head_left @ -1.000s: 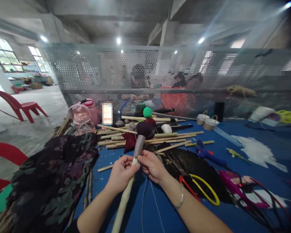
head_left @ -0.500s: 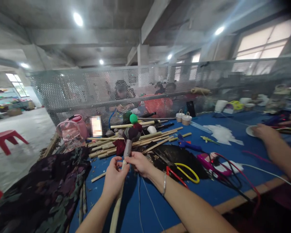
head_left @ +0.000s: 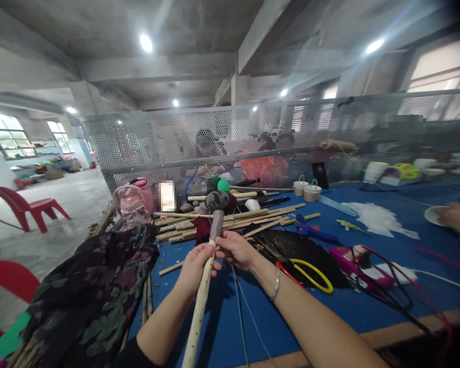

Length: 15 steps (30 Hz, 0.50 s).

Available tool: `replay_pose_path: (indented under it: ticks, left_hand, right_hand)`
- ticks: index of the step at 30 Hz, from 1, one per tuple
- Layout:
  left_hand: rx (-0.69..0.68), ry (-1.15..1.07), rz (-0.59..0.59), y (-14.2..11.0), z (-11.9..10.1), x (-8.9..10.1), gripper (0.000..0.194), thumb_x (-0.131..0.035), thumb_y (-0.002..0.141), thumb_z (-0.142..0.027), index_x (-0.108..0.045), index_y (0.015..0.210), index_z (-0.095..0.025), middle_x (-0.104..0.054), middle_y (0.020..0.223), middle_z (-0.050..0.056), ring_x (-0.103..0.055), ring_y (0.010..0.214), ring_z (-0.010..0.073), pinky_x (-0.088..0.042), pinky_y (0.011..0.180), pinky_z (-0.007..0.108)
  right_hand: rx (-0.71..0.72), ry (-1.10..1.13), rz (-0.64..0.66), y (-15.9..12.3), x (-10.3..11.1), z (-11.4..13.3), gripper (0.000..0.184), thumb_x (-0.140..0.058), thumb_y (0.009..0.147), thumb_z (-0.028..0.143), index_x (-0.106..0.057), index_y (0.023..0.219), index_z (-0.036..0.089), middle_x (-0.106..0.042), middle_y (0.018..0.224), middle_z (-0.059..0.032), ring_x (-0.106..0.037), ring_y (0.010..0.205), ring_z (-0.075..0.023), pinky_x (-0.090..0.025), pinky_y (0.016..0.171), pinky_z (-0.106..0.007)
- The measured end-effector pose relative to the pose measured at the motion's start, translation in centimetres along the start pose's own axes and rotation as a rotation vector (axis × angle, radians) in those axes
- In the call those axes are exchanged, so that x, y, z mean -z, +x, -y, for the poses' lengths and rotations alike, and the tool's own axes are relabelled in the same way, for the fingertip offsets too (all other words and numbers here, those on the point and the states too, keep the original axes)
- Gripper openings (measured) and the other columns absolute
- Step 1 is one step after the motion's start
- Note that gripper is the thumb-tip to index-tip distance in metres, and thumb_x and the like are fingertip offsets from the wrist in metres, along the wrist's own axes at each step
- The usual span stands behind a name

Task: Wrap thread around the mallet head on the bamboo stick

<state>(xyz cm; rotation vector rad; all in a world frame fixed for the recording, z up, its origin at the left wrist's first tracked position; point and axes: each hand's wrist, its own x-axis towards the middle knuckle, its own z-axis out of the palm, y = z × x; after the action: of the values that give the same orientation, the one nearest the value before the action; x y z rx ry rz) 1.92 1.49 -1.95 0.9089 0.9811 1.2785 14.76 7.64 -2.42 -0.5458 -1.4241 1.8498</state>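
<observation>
A pale stick runs through a person's closed left hand, its grip pinching the shaft between thumb and fingers above a blue worktop. The grey wrapping and dark, patterned ball sit just beyond the grip on the far side; the bare, dotted shaft slants toward the near edge. From the right, the right hand touches the wrapping's near end; whether its fingertips pinch it cannot be told.
</observation>
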Motion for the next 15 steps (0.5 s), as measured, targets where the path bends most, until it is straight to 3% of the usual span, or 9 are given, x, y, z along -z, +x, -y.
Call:
replay_pose_path:
  ticks: [4,8,10,15]
  left_hand:
    - [0.054,0.064,0.002,0.2,0.3,0.1,0.040,-0.061,0.067,-0.046,-0.056,0.086,-0.012,-0.064,0.069,0.006,-0.054,0.044,0.0097,-0.038,0.038,0.019]
    - [-0.246,0.316,-0.180,0.4,1.0,0.2,0.037,-0.068,0.063,-0.042,-0.056,0.083,-0.013,-0.057,0.060,-0.002,-0.050,0.047,0.0073,-0.036,0.044,0.018]
    - [-0.313,0.404,-0.218,0.4,1.2,0.3,0.034,-0.073,0.058,-0.036,-0.056,0.077,-0.013,-0.057,0.061,-0.002,-0.050,0.051,0.0073,-0.037,0.048,0.017]
    - [-0.235,0.342,-0.217,0.6,1.1,0.4,0.031,-0.072,0.059,-0.035,-0.055,0.072,-0.013,-0.057,0.056,-0.002,-0.049,0.047,0.0070,-0.036,0.045,0.018]
  right_hand:
    - [0.012,-0.048,-0.108,0.0,-0.1,-0.3,0.034,-0.069,0.066,0.041,-0.049,0.073,0.014,-0.043,0.044,0.0080,-0.027,0.032,-0.0027,-0.014,0.031,-0.018]
    - [0.036,-0.058,-0.181,0.3,-0.3,-0.8,0.038,-0.074,0.059,0.040,-0.052,0.073,0.012,-0.054,0.053,0.0029,-0.045,0.043,-0.0071,-0.031,0.042,-0.019]
    - [0.036,-0.085,-0.205,0.4,-0.4,-1.0,0.039,-0.074,0.058,0.041,-0.053,0.072,0.012,-0.056,0.055,0.0021,-0.047,0.046,-0.0076,-0.032,0.044,-0.019]
    - [0.058,-0.121,-0.198,0.4,-0.5,-0.9,0.036,-0.072,0.061,0.041,-0.056,0.074,0.011,-0.053,0.054,0.0032,-0.041,0.043,-0.0050,-0.028,0.040,-0.018]
